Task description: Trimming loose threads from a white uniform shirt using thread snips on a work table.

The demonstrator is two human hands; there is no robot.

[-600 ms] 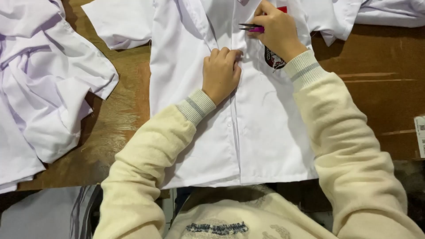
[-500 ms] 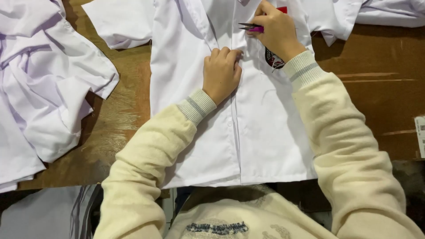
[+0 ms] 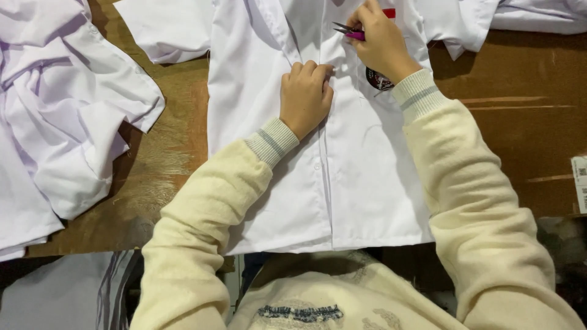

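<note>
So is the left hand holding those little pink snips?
No, the right hand grips the pink snips, while the left hand presses flat on the white shirt.

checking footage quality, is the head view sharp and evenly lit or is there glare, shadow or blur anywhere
Head view: sharp on the left hand, right hand and pink-handled snips; soft, even light; the white shirt is bright yet keeps its creases; mild sheen on the brown table; dark shadow along the bottom edge.
</note>
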